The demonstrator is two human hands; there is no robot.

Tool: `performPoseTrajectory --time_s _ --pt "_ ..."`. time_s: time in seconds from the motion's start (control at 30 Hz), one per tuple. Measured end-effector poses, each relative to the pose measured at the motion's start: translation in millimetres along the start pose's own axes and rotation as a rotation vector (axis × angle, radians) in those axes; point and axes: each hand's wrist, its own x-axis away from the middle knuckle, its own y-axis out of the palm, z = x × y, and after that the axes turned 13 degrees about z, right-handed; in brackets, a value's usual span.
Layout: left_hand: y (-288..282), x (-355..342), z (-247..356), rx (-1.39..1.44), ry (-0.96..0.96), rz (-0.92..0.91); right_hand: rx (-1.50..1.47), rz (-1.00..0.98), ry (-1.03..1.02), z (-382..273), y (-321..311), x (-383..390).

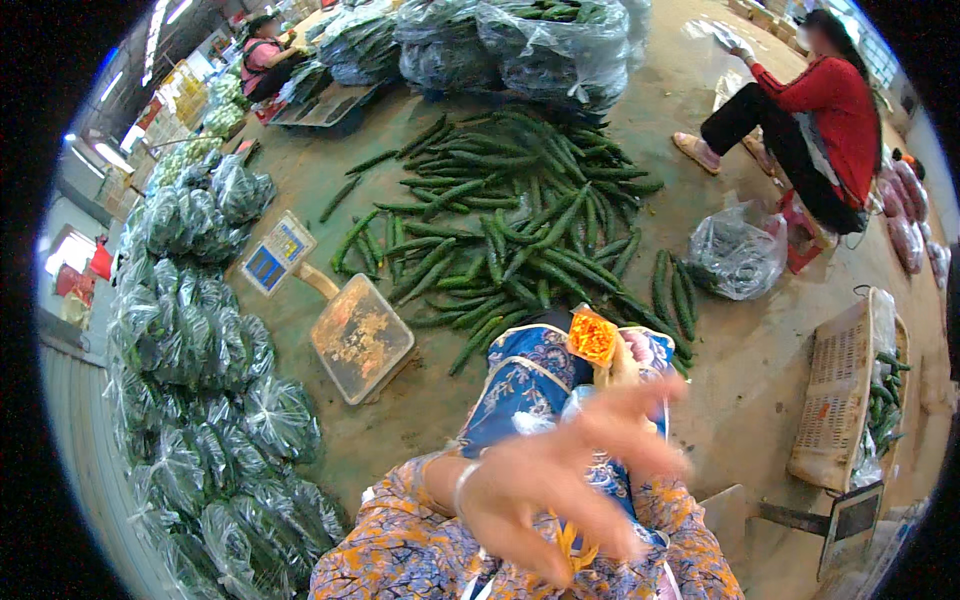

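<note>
My left hand (560, 480), blurred by motion, reaches across my lap from the left with its fingers spread. Just beyond it, my right hand (625, 365) is partly hidden and grips a small packet with an orange, speckled face (592, 337); its exact kind is unclear. Below the left fingers are yellow strands (572, 550); whether the fingers touch them is unclear. On the floor in front of my knees lies a large pile of dark green cucumbers (530, 220). My blue patterned apron (530, 375) covers my lap.
A scale with a stained clear platform (362, 335) stands left of the pile. Bagged cucumbers (200, 330) line the left side; larger bags (540, 50) stand behind. At right are a plastic bag (740, 250), a crate (835, 390) and a seated person in red (835, 110).
</note>
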Motion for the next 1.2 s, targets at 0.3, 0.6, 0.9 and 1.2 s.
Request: performPoseTrajectory --time_s 0.3,0.6,0.9,1.2 --pt "-98 68 -76 -0.974 -0.573 0.371 -0.072 0.026 0.112 -23 -6 -10" --pt "-100 44 -117 -0.909 -0.068 0.232 -0.205 -0.061 -0.042 -66 -7 -32" --pt "-104 21 -78 -0.423 -0.414 0.235 -0.956 -0.349 0.547 -94 -45 -56" --pt "-121 55 -126 -0.240 -0.420 0.434 -0.969 -0.060 0.667 -62 -37 -37"
